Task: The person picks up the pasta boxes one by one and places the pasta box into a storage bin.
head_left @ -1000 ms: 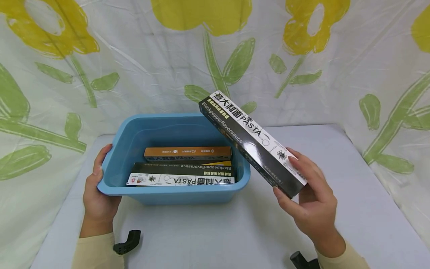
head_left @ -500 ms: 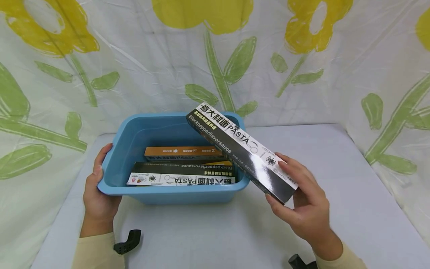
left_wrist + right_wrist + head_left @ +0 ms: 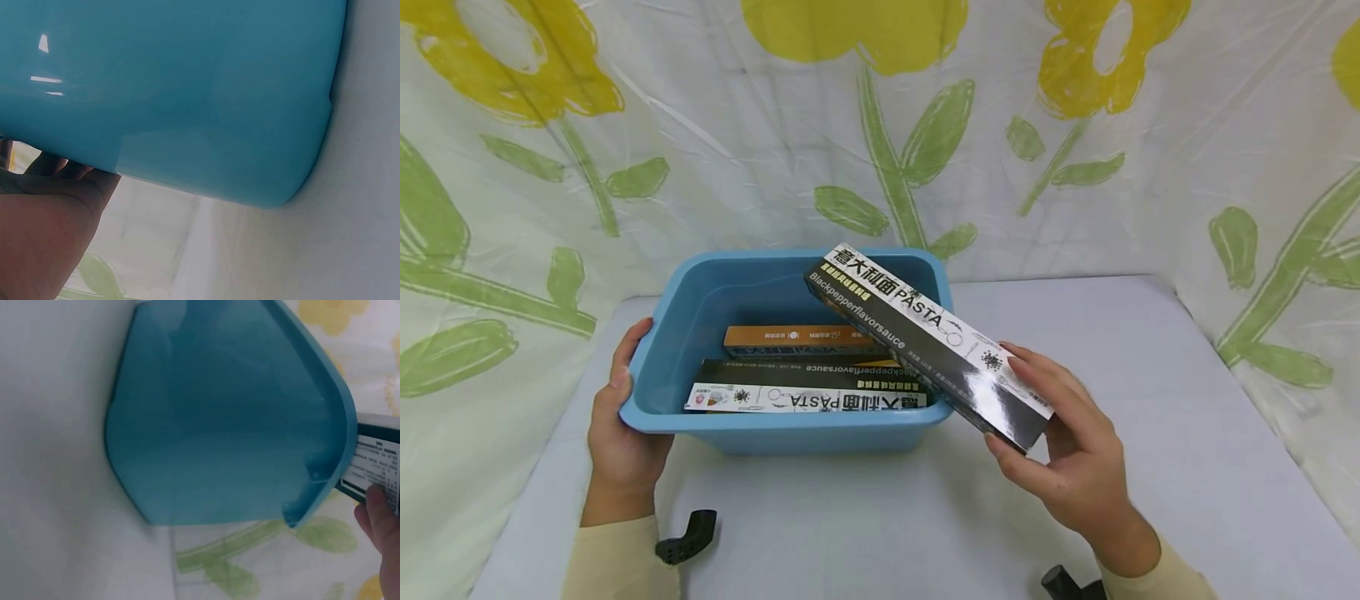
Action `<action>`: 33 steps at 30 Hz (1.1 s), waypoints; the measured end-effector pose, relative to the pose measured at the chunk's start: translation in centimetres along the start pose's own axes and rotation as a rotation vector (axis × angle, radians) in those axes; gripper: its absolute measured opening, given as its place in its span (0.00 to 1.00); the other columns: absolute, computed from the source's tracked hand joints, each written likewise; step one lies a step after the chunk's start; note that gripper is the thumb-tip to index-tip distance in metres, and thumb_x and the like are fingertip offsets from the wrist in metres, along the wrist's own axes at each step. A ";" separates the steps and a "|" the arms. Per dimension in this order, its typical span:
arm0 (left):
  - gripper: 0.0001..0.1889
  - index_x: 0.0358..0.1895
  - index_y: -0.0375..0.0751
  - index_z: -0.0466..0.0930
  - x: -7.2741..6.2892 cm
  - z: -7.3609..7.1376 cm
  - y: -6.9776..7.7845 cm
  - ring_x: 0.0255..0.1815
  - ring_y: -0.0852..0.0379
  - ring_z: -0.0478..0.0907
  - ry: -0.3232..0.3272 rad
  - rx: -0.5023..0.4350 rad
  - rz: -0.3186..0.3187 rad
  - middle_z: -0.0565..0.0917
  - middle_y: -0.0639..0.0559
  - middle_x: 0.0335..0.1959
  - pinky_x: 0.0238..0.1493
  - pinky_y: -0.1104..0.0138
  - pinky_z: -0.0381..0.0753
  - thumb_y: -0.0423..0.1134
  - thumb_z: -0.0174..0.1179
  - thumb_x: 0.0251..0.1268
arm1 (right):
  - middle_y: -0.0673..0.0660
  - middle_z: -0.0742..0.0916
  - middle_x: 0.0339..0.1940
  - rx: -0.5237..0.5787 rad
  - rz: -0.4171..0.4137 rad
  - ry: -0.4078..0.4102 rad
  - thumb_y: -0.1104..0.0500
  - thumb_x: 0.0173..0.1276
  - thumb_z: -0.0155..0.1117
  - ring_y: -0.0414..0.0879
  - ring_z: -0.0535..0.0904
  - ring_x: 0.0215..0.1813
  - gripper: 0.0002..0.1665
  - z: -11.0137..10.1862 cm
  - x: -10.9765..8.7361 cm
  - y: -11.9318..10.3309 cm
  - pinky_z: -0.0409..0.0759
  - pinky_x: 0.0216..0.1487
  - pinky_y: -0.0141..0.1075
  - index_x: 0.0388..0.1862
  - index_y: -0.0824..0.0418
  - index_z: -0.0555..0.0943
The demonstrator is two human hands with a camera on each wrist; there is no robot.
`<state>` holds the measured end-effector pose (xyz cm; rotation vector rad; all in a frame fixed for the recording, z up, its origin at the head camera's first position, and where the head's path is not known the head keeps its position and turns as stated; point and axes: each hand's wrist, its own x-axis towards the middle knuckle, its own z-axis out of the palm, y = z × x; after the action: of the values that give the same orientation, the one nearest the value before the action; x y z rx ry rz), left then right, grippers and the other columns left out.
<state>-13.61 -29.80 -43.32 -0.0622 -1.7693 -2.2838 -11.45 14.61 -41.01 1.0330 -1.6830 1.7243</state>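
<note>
A light blue plastic tub (image 3: 790, 422) stands on the table, and my left hand (image 3: 628, 429) grips its left rim, thumb near the top. In the left wrist view the fingers lie under the rim of the tub (image 3: 219, 106). My right hand (image 3: 1071, 454) holds a black and white pasta box (image 3: 928, 342) by its near end, thumb on one side and fingers on the other. The box slants over the tub's right side, its far end above the opening. Inside the tub lie another black and white pasta box (image 3: 805, 400) and an orange-topped pasta box (image 3: 797, 336).
The tub rests on a pale cloth-covered table (image 3: 850, 525). Behind it hangs a white curtain (image 3: 715, 125) printed with yellow flowers. Black wrist mounts stick out at my left sleeve (image 3: 617, 562) and right sleeve (image 3: 1157, 575).
My right hand has brought the pasta box leftward and down, so its far end has come over the tub's opening. My left hand has stayed on the rim.
</note>
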 end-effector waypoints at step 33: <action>0.34 0.87 0.61 0.62 -0.1 0.2 0.1 0.82 0.40 0.59 0.024 0.029 -0.016 0.60 0.49 0.85 0.69 0.55 0.74 0.53 0.37 0.79 | 0.65 0.79 0.74 -0.175 0.219 -0.255 0.78 0.54 0.78 0.57 0.77 0.67 0.51 -0.4 3.7 0.5 0.83 0.59 0.37 0.80 0.69 0.73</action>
<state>-13.51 -29.66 -43.21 -0.0148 -1.7972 -2.2598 -14.10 14.38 -38.30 1.0553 -2.1362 1.5911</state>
